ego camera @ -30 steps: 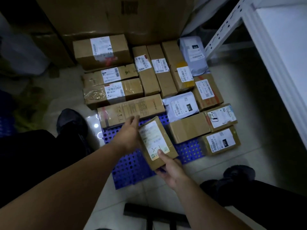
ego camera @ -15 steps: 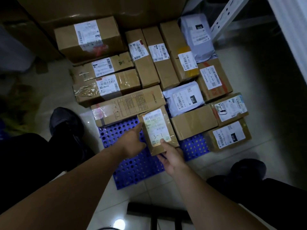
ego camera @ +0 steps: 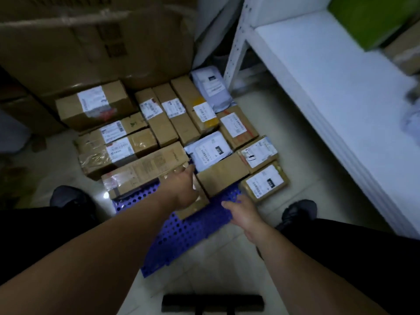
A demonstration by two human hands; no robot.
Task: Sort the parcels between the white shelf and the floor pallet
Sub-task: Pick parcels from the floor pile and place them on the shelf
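Labelled brown parcels (ego camera: 145, 169), 2 grey mailers (ego camera: 209, 151) flat, packed together on blue perforated pallet (ego camera: 181, 233); white shelf (ego camera: 329, 87) beside.

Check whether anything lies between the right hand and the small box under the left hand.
Nothing visible does. The right hand is open just right of the small box, with only a strip of bare blue pallet between them. The left hand lies over the box's top.

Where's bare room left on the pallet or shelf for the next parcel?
Bare blue pallet shows only along its near side, by the left hand and right hand. The white shelf board is largely bare. Behind, parcels sit packed edge to edge up to the big carton.
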